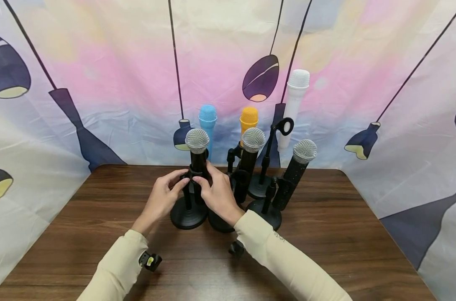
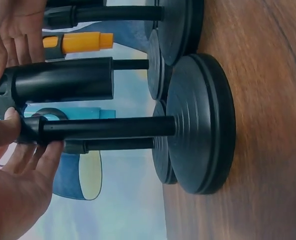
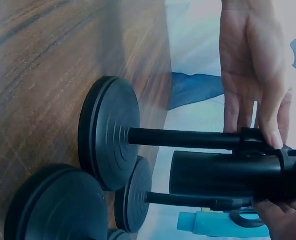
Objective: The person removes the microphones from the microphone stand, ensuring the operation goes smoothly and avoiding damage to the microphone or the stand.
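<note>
In the head view, a black microphone with a silver mesh head (image 1: 197,141) stands nearly upright at a small black desk stand with a round base (image 1: 189,216). My left hand (image 1: 161,196) pinches the top of that stand, thumb and fingers around the joint under the clip. The left wrist view shows the stand's pole (image 2: 108,128) running down to the base on the table. My right hand (image 1: 219,190) holds the microphone's body from the right, at clip height. The lower end of the microphone (image 3: 207,174) hangs beside the pole; fingers partly hide the clip.
Right of my hands, two more black microphones (image 1: 253,141) (image 1: 304,151) tilt in desk stands. Behind are a blue microphone (image 1: 208,117), an orange one (image 1: 248,118) and a white one (image 1: 298,90). A stand clip (image 1: 285,126) overlaps the white one. A printed cloth (image 1: 137,125) hangs behind the wooden table (image 1: 326,251).
</note>
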`<state>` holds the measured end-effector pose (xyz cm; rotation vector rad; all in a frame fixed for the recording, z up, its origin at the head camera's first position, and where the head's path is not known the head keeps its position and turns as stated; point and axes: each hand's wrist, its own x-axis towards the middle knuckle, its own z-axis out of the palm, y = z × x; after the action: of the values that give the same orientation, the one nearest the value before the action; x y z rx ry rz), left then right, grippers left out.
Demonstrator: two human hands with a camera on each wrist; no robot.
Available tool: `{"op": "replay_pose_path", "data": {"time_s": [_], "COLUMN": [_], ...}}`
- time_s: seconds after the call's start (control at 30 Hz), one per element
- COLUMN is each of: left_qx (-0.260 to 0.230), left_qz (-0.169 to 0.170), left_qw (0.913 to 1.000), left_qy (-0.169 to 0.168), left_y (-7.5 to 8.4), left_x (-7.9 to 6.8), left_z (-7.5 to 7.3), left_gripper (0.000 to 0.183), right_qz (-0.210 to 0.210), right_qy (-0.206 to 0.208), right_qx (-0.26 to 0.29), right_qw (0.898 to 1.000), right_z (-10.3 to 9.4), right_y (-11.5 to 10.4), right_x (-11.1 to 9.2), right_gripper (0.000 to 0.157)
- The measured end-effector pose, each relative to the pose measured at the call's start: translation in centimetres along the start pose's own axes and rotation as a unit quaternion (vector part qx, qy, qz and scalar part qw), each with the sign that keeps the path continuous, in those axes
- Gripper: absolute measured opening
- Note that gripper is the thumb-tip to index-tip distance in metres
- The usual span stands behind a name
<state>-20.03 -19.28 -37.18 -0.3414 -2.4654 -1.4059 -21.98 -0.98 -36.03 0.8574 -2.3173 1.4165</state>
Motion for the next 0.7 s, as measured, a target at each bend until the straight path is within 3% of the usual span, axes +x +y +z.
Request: {"op": "replay_pose_path", "data": {"time_s": [0.3, 0.7], "left_qx": [0.034, 0.063], "left_qz": [0.028, 0.032], "left_qw": [0.9990, 0.9975], "left_qy": [0.004, -0.001], "left_y": [-0.1, -0.2], "left_x": [-0.2, -1.3], "left_z": [-0.4, -0.9], "left_gripper": [0.037, 0.036], "right_qz": [-0.012, -0.011], "right_qy": [-0.005, -0.033], "right_qx": [-0.003, 0.012], "right_qw": [1.000, 0.999], "right_z": [-0.3, -0.8], "right_y": [-0.1, -0.7], "right_x": [-0.2, -1.0], "right_gripper": [0.049, 0.047]}}
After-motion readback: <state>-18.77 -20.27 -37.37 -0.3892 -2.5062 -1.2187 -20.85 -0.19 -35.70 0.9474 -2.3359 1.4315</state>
